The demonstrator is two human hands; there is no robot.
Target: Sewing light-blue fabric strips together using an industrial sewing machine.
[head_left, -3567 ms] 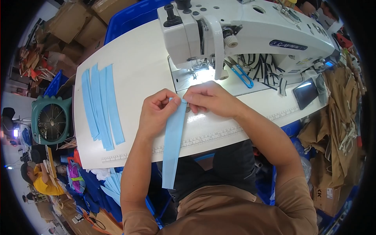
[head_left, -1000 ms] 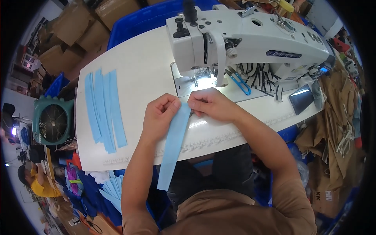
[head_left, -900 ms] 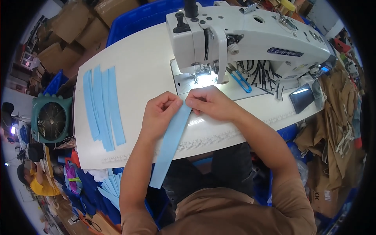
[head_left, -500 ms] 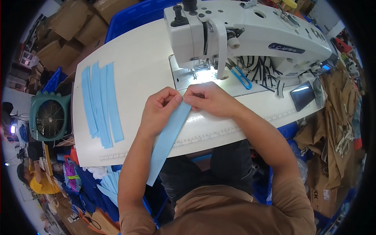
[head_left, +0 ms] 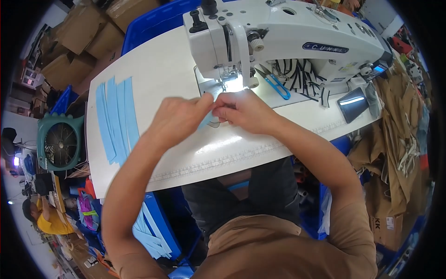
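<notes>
Both hands are together just in front of the lit needle area of a white sewing machine (head_left: 209, 46). My left hand (head_left: 186, 114) has its fingers closed on a light blue fabric strip (head_left: 204, 122), which is mostly hidden by the hand. My right hand (head_left: 237, 109) pinches at the same strip, touching my left fingertips. A group of light blue strips (head_left: 114, 111) lies on the white table (head_left: 172, 69) to my left. Blue-handled scissors (head_left: 276, 86) and dark-edged offcuts (head_left: 306, 81) lie under the machine arm, right of my hands.
A dark glossy device (head_left: 350, 104) rests at the table's right. A green fan (head_left: 60, 142) stands at left, boxes (head_left: 83, 30) and a blue bin (head_left: 144, 23) behind. More strips (head_left: 151, 237) hang low left. Brown fabric (head_left: 395, 139) is heaped right. A person in yellow (head_left: 51, 221) is at far left.
Both hands have moved up toward the needle. My left hand and forearm have swung left and turned over, and the long tail of the held strip is now mostly out of sight.
</notes>
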